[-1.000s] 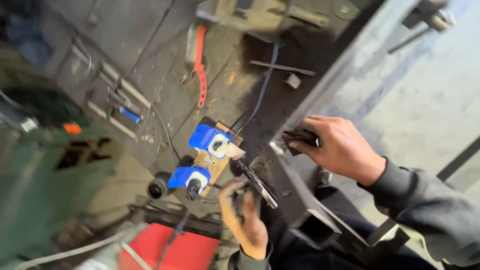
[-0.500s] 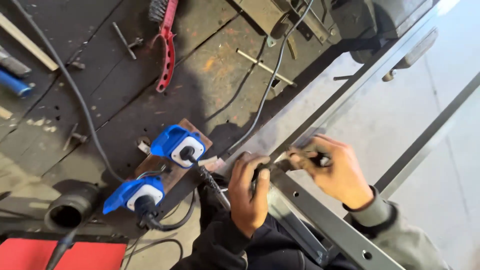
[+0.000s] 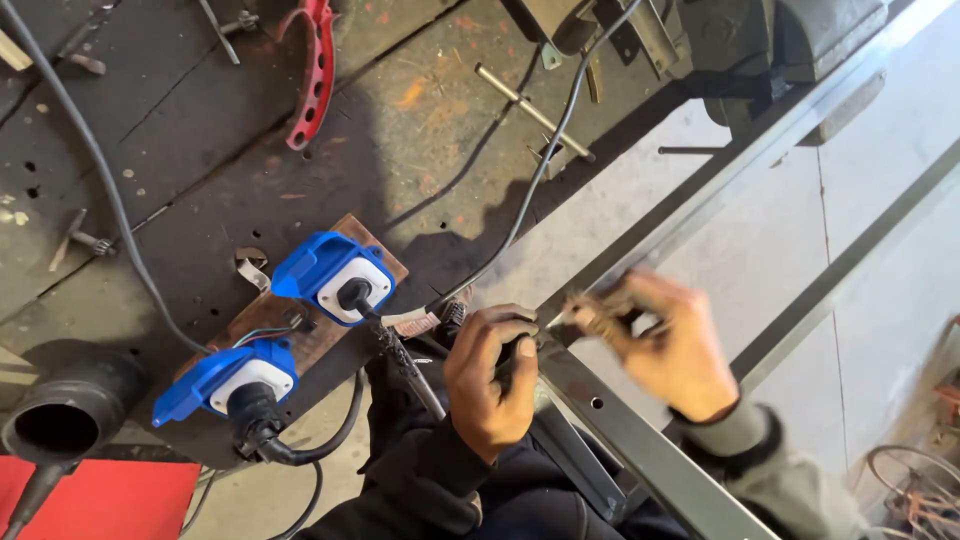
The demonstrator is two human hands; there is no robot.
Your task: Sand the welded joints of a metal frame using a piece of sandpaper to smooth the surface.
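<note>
Scorched and rust-stained, a dark metal workbench is filling the upper left of the head view, with pale concrete floor lying to the right.

Nearest the camera, the left hand is clenching around a dark tool handle, fingers curled fully shut, its knuckles pressing against the end of a long grey steel bar that is running diagonally down towards the lower right. A small hole is showing in the bar's upper face just beside that hand. The right hand is blurring with motion just past it; its fingers are closing on a small wire brush with pale bristles, which is touching the bar's end close to the left hand's fingertips. How tightly it is gripping cannot be told through the blur.

Just left of the hands, two blue sockets with white faces are sitting on a brown wooden board, each with a black plug pushed in. A black pipe mouth is lying at the lower left above a red surface.

Farther off, a second steel bar is lying parallel on the floor, a black cable is snaking across the bench, and a red-handled tool is resting near the top edge.
</note>
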